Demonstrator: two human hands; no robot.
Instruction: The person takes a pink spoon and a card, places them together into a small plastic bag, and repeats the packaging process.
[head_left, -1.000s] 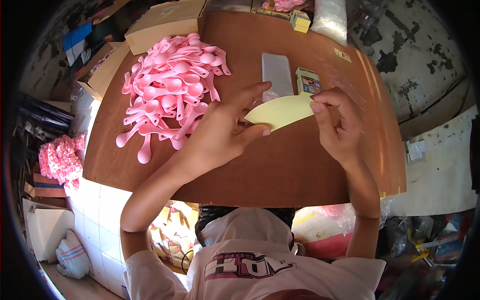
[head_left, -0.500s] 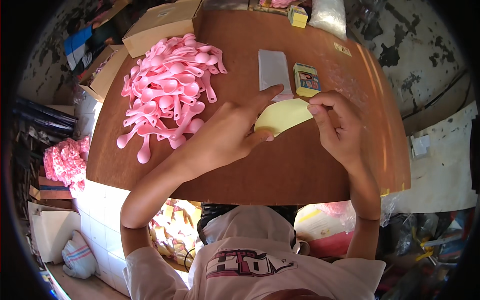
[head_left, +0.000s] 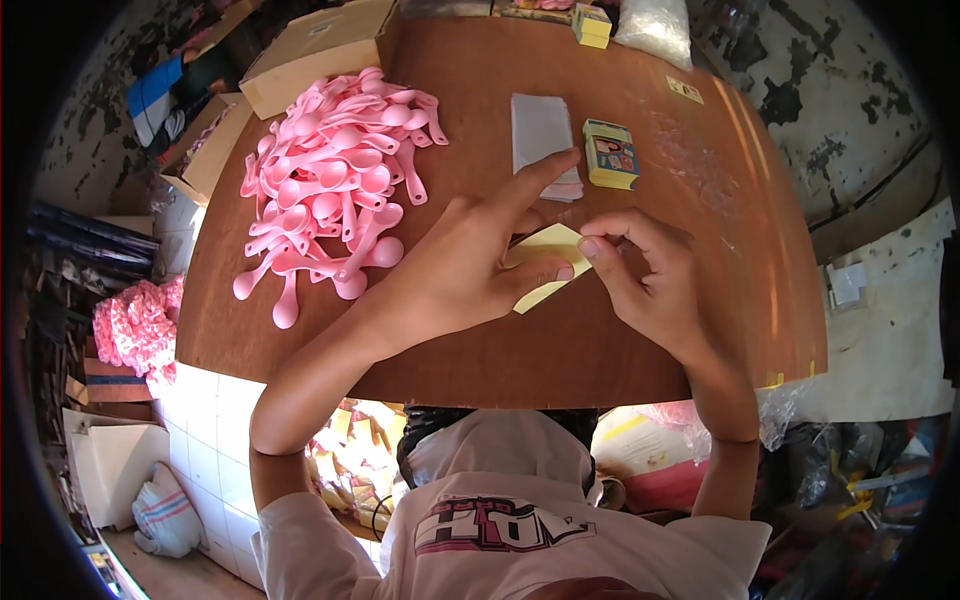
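A pale yellow card [head_left: 550, 242] is held above the table between my two hands. My left hand [head_left: 465, 260] has its thumb laid across the card's face, with the index finger stretched out past its far side. The other left fingers are mostly hidden behind the card. At the card's right corner, the thumb and forefinger of my right hand [head_left: 650, 275] pinch the edge. Just beyond my left fingertip lies a stack of whitish, flat sleeves [head_left: 541, 130]. Beside it stands a small stack of printed cards with yellow edges [head_left: 611, 155].
Pink plastic scoops [head_left: 330, 180] are heaped on the brown table [head_left: 480, 360] at the left. A cardboard box [head_left: 320, 50] sits behind them. At the far edge are another small yellow stack [head_left: 592, 25] and a clear plastic bag [head_left: 655, 30]. Thin clear film [head_left: 690, 160] lies at the right.
The yellow card has tilted, and less of its face shows. My right hand has moved left and slightly down, closer to my left hand. My left thumb now reaches further over the card.
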